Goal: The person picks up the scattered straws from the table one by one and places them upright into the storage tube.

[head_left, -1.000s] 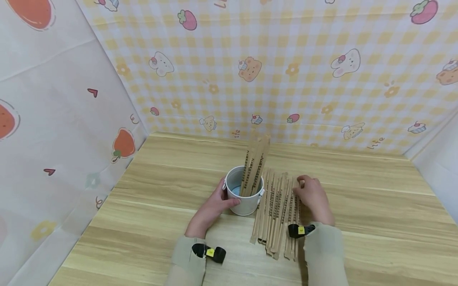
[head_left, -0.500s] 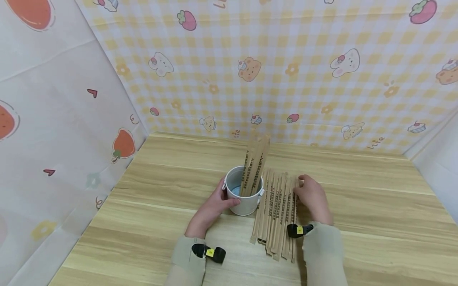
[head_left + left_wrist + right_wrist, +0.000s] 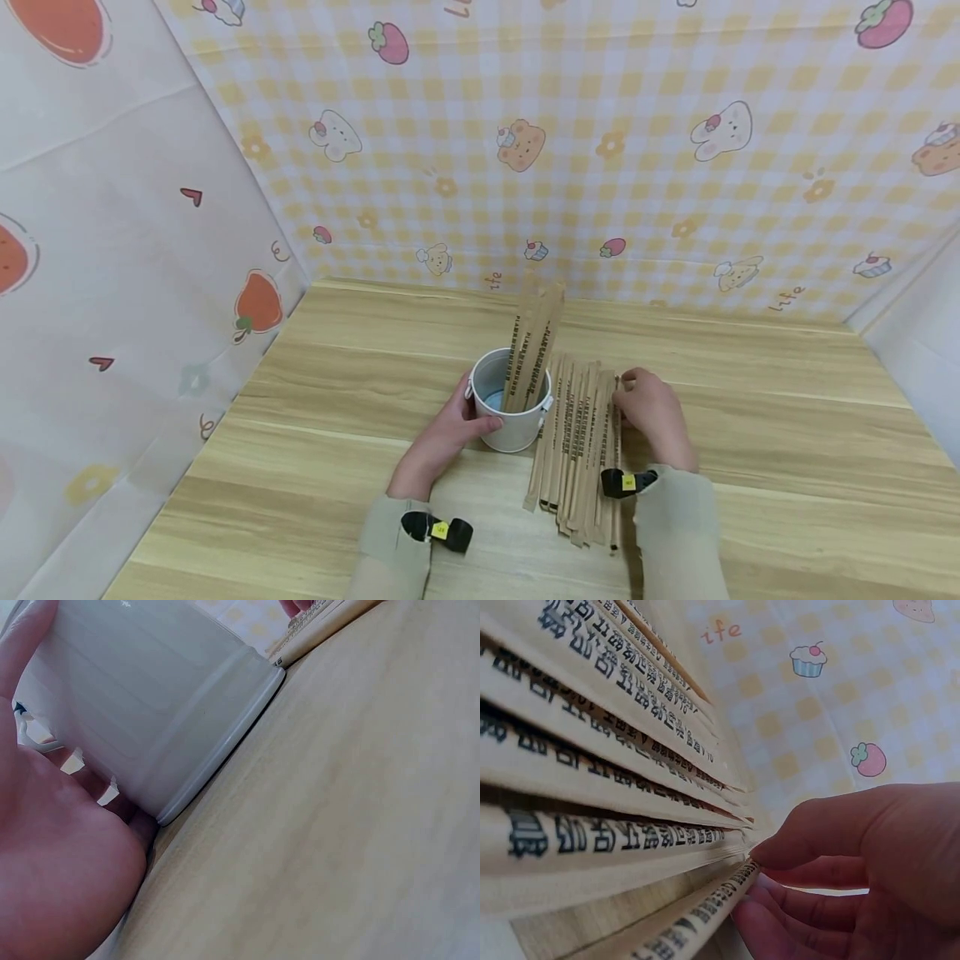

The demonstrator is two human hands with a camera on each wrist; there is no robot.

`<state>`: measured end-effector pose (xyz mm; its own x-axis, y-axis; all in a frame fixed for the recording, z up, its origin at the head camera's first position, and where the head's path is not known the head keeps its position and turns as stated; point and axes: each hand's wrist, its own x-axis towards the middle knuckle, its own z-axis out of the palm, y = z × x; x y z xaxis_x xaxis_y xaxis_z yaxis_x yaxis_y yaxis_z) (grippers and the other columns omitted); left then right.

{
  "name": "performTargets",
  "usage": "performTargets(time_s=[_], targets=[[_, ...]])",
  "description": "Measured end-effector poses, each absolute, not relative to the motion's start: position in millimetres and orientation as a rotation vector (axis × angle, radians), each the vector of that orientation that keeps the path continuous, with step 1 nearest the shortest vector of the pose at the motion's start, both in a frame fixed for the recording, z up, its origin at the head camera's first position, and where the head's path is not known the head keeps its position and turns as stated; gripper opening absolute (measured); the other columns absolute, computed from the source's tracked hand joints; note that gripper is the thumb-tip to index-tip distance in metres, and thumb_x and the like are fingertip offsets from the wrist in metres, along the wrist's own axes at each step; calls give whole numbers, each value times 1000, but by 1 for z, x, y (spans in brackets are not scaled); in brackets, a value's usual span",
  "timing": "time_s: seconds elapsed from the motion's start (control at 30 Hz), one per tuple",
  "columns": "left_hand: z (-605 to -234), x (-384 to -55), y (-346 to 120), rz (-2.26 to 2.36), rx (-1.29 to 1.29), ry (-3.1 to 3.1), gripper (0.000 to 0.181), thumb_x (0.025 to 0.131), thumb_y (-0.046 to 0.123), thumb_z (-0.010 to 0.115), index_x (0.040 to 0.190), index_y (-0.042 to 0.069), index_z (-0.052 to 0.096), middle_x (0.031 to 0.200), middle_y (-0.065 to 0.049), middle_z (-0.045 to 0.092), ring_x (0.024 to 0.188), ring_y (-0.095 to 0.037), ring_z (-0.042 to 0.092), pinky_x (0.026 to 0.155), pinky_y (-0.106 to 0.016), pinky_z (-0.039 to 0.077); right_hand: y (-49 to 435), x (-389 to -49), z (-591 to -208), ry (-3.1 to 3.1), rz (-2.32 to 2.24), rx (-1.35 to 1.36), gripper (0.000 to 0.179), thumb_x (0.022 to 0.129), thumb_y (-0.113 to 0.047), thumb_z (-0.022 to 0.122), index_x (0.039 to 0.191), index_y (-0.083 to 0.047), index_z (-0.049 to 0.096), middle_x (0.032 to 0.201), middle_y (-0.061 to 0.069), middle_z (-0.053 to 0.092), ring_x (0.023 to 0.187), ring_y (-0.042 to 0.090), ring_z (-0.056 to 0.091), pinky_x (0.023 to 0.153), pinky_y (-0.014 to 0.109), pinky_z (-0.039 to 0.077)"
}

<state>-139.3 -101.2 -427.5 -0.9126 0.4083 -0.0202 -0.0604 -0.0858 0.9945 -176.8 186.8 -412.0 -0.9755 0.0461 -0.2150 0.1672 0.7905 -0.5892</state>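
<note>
My left hand (image 3: 454, 427) grips a small white metal bucket (image 3: 516, 435) from its left side, thumb across the front. Several paper-wrapped straws (image 3: 534, 346) with dark print lean in the bucket, tops pointing up and right. To the bucket's right, a row of more wrapped straws (image 3: 573, 454) lies on the table. At the far end of this row's right edge is my right hand (image 3: 657, 412). In the right wrist view its thumb and fingers pinch the end of one wrapped straw (image 3: 705, 911), slightly apart from the others.
The wood-grain table (image 3: 337, 358) reaches a checked cloth backdrop (image 3: 480, 167) behind and a white printed cloth (image 3: 135, 275) on the left. Each sleeve cuff carries a small black wrist camera (image 3: 450, 533).
My right hand has edged slightly left, and the rightmost straws have shifted left against the row, a single one now standing out at the edge. My left hand and the bucket have stayed put.
</note>
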Motion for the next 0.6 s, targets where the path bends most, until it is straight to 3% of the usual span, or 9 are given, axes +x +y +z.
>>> performTargets(time_s=[0.3,0.6], targets=[[-428,-140,-101,2080,383,1858,82,77,11,67,141,23,17,141,-6,24,130,-21,20,105,-36,18,188,-175,-397,2864,-908,147,43,86,-22,45,121,2,49,105,20,59,87,30,56,69,44,45],[-426,-138,-101,2066,374,1875,82,77,13,67,141,24,17,142,-5,23,131,-20,19,105,-37,17,184,-166,-364,2917,-1083,113,35,87,-21,45,111,1,56,90,13,61,69,21,59,58,31,45]])
